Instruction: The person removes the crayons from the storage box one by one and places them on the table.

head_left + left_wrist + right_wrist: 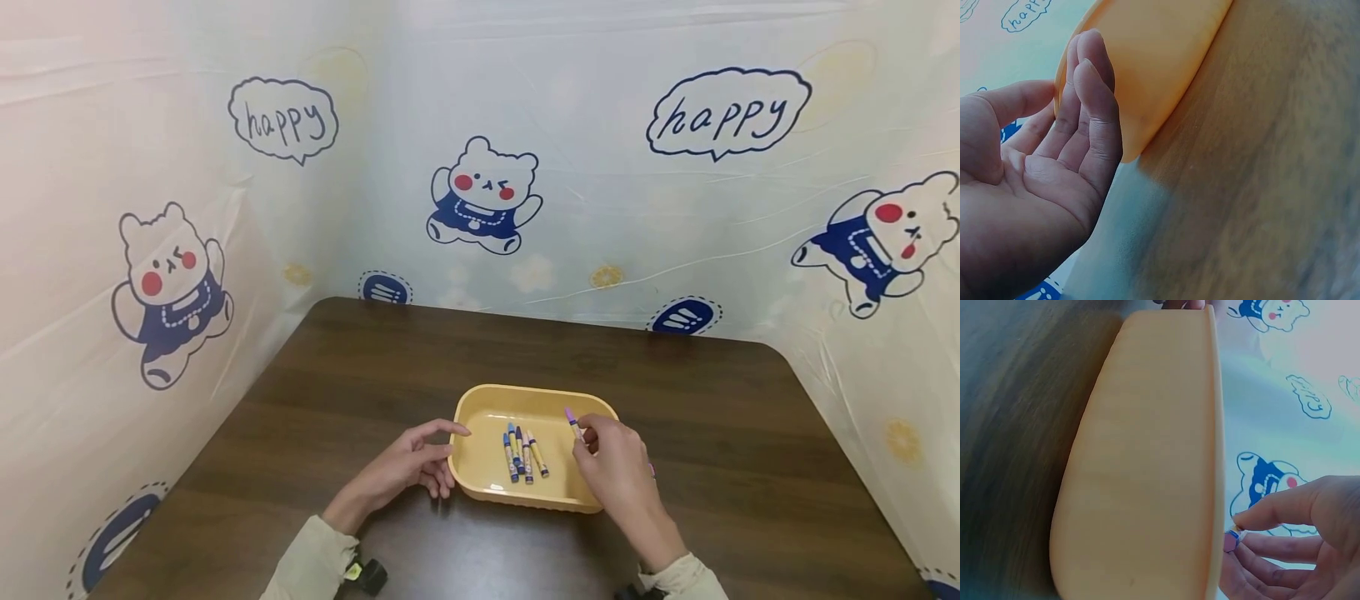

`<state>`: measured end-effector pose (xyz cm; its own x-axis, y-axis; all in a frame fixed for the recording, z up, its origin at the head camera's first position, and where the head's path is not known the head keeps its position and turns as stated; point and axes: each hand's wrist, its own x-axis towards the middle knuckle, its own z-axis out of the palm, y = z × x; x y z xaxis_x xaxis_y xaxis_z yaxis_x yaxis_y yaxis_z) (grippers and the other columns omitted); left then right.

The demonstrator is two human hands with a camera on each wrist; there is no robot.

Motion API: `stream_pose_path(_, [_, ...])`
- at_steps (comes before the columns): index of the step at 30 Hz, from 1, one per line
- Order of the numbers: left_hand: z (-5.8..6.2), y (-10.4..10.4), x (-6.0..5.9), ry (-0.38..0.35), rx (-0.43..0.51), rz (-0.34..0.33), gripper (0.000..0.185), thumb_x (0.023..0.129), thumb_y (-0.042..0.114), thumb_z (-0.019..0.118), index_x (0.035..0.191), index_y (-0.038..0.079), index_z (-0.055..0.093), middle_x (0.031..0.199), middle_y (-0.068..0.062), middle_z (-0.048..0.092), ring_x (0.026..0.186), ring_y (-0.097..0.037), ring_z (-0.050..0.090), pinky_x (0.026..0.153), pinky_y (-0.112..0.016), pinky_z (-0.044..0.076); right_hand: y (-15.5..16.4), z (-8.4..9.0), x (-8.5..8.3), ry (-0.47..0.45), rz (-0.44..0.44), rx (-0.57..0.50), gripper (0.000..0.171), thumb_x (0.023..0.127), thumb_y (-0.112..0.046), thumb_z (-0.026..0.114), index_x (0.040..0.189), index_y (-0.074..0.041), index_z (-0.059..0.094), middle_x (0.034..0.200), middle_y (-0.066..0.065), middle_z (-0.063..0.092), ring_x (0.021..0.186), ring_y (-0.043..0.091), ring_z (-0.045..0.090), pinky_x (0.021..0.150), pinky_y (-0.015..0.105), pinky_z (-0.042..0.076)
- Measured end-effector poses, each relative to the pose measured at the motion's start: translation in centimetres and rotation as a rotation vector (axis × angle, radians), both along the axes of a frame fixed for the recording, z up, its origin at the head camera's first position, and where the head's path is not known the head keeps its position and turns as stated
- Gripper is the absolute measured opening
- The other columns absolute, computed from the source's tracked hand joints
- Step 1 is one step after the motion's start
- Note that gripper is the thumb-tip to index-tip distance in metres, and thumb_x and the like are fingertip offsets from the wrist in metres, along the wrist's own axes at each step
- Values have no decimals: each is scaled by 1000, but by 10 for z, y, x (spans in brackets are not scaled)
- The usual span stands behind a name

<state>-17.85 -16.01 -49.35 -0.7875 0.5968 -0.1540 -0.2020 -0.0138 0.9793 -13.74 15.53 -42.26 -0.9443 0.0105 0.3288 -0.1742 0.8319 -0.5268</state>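
In the lower middle of the head view a yellow tray (491, 400) sits on the dark wooden surface (750, 433), and the person's hands flank it. The right hand (618, 467) pinches a purple crayon (573, 422) between thumb and fingertips, just over the tray's right rim; the crayon's long axis runs from the hand up and to the left of the frame, its tip over the tray's inside. The right wrist view shows the same pinch on the crayon's blunt end (1231, 540), right beside the tray's lip (1216, 456). Four other crayons (525, 454) lie side by side on the tray floor, lengthwise toward the viewer, just left of the right hand and clearly nearer to it than to the other. The left hand (408, 467) is relaxed and holds nothing; its straight fingers (1088, 94) rest against the tray's outer left wall (1160, 56), thumb apart
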Motion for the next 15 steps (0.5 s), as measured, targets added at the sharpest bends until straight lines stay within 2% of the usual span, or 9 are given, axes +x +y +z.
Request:
stream_pose_path(5, [0,-1,1,2,3,1,38,106,15,48,143,5,46,81,-14,70,67,-22,68,58,-30,55,15,2,10,69,-28,-28,16,79,-1,74,95,-2,74,75,2,67,68,15,65,63,36,53])
stream_pose_path(8, [0,-1,1,1,5,0,38,106,15,48,142,6,46,81,-14,70,67,-22,69,58,-30,55,25,4,16,87,-59,-48,15,79,-1,74,95,-1,74,77,3,68,69,15,66,62,33,54])
stream_pose_path(15, [1,-1,1,-2,12,0,37,106,15,48,142,7,47,81,-13,70,67,-22,69,58,-30,55,58,2,24,29,-149,-109,14,83,-3,72,97,0,73,80,3,70,72,17,67,57,22,51])
